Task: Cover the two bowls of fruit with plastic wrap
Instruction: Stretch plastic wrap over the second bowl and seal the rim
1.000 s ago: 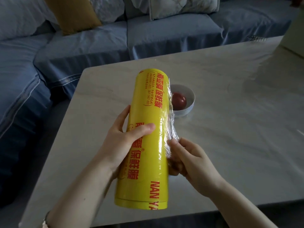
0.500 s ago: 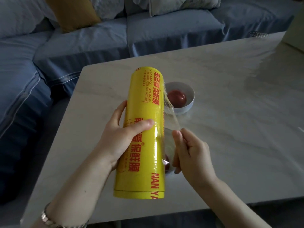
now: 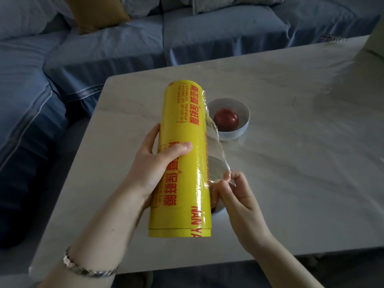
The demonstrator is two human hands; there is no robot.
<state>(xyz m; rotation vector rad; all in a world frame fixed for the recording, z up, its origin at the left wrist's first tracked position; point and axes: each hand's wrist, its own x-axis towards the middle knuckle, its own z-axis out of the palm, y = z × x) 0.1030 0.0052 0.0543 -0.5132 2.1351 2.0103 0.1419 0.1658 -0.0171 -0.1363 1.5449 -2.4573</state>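
Note:
A large yellow roll of plastic wrap (image 3: 182, 159) with red lettering is held lengthwise above the table. My left hand (image 3: 153, 165) grips its middle from the left, thumb across the top. My right hand (image 3: 232, 190) pinches the loose edge of the clear film (image 3: 217, 154), which stretches from the roll's right side. A white bowl (image 3: 241, 113) with a red fruit (image 3: 226, 119) stands just right of the roll's far half. A second bowl (image 3: 218, 171) lies under the film, mostly hidden by the roll and my right hand.
The pale marble table (image 3: 291, 163) reaches to the right and far side. A blue sofa (image 3: 124, 48) with a mustard cushion (image 3: 99, 11) wraps around the table's left and far edges. A light box-like object (image 3: 376, 44) sits at the far right corner.
My right hand has drawn the film's edge away from the roll to the right, opening a wider clear sheet. The roll has shifted slightly left, showing more of the far bowl.

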